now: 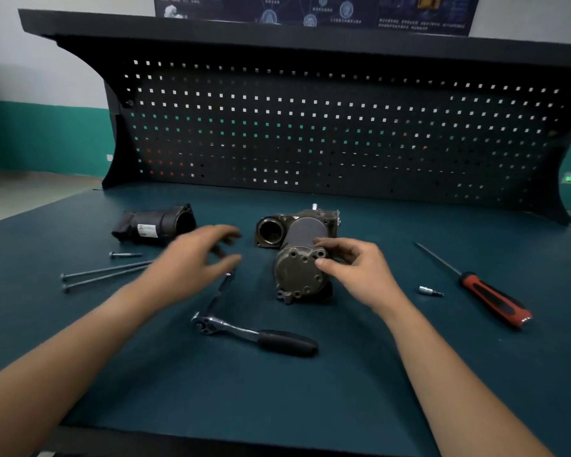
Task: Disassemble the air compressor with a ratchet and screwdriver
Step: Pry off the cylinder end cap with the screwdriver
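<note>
Teal workbench [343, 390], right hand [360, 268] on compressor body [302, 258], ratchet [254, 334] nearby

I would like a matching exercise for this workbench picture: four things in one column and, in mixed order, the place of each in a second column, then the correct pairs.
Things:
1. ratchet
2. screwdriver
3. two long bolts
4. black motor housing

Places:
A. far left, open end facing right
B. near centre, in front of the compressor body
C. right side of the mat
D. left side, partly hidden by the left hand

Pairs: 1-B, 2-C, 3-D, 4-A
</note>
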The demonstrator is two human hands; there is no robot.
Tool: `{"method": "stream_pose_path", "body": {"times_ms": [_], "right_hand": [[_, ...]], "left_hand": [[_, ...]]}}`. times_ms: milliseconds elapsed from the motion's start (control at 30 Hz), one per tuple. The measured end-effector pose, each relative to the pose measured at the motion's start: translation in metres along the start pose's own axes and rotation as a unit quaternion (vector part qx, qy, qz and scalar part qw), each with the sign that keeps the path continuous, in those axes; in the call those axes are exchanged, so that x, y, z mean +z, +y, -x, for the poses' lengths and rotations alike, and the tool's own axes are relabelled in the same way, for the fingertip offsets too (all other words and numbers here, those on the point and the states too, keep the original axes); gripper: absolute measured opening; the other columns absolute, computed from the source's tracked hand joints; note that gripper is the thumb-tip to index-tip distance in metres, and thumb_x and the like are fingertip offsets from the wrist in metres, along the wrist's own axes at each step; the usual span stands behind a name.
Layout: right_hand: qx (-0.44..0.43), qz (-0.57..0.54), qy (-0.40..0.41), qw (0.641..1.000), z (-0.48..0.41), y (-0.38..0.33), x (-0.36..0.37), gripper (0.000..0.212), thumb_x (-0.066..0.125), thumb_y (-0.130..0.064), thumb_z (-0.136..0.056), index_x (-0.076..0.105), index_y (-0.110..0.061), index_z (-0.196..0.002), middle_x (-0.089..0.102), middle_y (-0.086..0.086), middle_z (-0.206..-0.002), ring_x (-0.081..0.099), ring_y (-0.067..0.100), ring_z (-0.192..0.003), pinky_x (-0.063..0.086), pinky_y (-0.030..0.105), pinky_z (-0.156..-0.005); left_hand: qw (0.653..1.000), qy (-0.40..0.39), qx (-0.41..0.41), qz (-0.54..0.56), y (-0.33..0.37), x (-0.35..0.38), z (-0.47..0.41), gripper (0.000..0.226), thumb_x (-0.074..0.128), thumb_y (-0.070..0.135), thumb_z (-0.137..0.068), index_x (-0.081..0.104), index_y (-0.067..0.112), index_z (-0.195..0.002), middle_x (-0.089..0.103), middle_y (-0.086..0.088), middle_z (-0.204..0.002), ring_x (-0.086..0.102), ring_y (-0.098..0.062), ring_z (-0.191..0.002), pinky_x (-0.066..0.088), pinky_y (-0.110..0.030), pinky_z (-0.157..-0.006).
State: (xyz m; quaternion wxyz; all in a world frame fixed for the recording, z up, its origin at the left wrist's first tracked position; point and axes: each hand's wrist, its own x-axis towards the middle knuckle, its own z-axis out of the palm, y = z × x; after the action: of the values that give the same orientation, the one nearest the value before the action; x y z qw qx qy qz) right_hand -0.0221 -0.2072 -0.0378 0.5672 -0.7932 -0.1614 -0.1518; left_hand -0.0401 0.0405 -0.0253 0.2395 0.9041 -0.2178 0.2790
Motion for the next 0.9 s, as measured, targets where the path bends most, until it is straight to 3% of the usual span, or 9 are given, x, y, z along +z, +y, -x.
{"method": "stream_pose_path", "body": {"times_ms": [67,133,233,333,467,600,733,900], "right_hand": [[-0.004,0.006,-0.009,1.0,-0.002,0.0,-0.003,0.032,0.068,0.002,-0.077,0.066,-0.027,-0.091,0.067,-0.009,-0.097,0.063,0.004,-0.094,0.049,0.017,-0.085],[-0.006,-0.01,-0.022,1.0,-0.003,0.002,-0.007,0.032,0.067,0.006,-0.077,0.066,-0.023,-0.091,0.067,-0.008,-0.096,0.063,0.003,-0.091,0.049,0.015,-0.084],[0.001,-0.05,-0.011,0.999,-0.003,0.006,-0.014,0.03,0.067,0.009,-0.076,0.066,-0.019,-0.087,0.067,-0.009,-0.092,0.062,-0.004,-0.085,0.048,0.009,-0.078],[0.021,-0.051,0.035,0.998,-0.004,0.012,-0.017,0.024,0.067,0.006,-0.077,0.065,-0.014,-0.091,0.067,-0.003,-0.091,0.063,0.006,-0.087,0.049,0.014,-0.083],[0.026,0.03,0.072,0.997,-0.006,0.01,-0.014,0.02,0.068,-0.001,-0.078,0.066,-0.016,-0.09,0.067,-0.001,-0.092,0.063,0.011,-0.091,0.048,0.024,-0.09],[0.019,0.13,0.064,0.989,-0.005,0.004,-0.014,0.013,0.065,-0.01,-0.078,0.062,-0.018,-0.087,0.065,-0.003,-0.095,0.059,0.009,-0.093,0.041,0.017,-0.08],[0.019,0.184,0.061,0.981,0.001,-0.004,-0.013,0.008,0.061,-0.014,-0.078,0.057,-0.021,-0.081,0.06,-0.004,-0.091,0.056,0.011,-0.09,0.039,0.013,-0.069],[0.026,0.239,0.069,0.968,0.016,-0.018,-0.006,0.005,0.058,-0.024,-0.078,0.055,-0.02,-0.079,0.056,-0.006,-0.087,0.054,0.015,-0.088,0.039,0.025,-0.075]], "left_hand": [[0.997,-0.069,0.008,0.017,0.03,0.029,-0.018,0.048,0.064,0.029,-0.086,0.048,0.018,-0.131,0.056,0.0,-0.119,0.059,-0.019,-0.098,0.046,-0.029,-0.086],[0.995,-0.095,-0.006,-0.027,0.047,0.049,-0.027,0.048,0.059,0.034,-0.089,0.045,0.02,-0.132,0.051,-0.001,-0.126,0.054,-0.022,-0.109,0.043,-0.036,-0.092],[0.999,-0.034,-0.038,0.005,0.052,0.058,-0.028,0.036,0.063,0.027,-0.087,0.056,0.014,-0.119,0.057,-0.002,-0.116,0.057,-0.02,-0.106,0.044,-0.037,-0.088],[0.999,-0.017,-0.037,0.024,0.056,0.065,-0.024,0.034,0.065,0.024,-0.085,0.059,0.012,-0.116,0.058,-0.001,-0.115,0.058,-0.016,-0.105,0.045,-0.036,-0.088],[0.997,-0.002,-0.046,0.054,0.057,0.071,-0.024,0.032,0.066,0.02,-0.084,0.06,0.009,-0.114,0.058,-0.004,-0.113,0.057,-0.017,-0.104,0.044,-0.036,-0.09],[0.995,0.012,-0.052,0.079,0.051,0.071,-0.024,0.022,0.068,0.012,-0.083,0.064,0.005,-0.103,0.06,-0.007,-0.102,0.061,-0.021,-0.094,0.047,-0.038,-0.086],[0.989,0.016,-0.053,0.134,0.046,0.07,-0.022,0.019,0.071,0.008,-0.08,0.064,0.005,-0.097,0.057,0.001,-0.091,0.063,-0.018,-0.084,0.05,-0.027,-0.082],[0.973,-0.012,-0.083,0.215,0.034,0.066,-0.019,0.052,0.073,0.008,-0.078,0.047,0.021,-0.121,0.055,0.014,-0.093,0.063,-0.004,-0.081,0.047,-0.009,-0.074]]}}
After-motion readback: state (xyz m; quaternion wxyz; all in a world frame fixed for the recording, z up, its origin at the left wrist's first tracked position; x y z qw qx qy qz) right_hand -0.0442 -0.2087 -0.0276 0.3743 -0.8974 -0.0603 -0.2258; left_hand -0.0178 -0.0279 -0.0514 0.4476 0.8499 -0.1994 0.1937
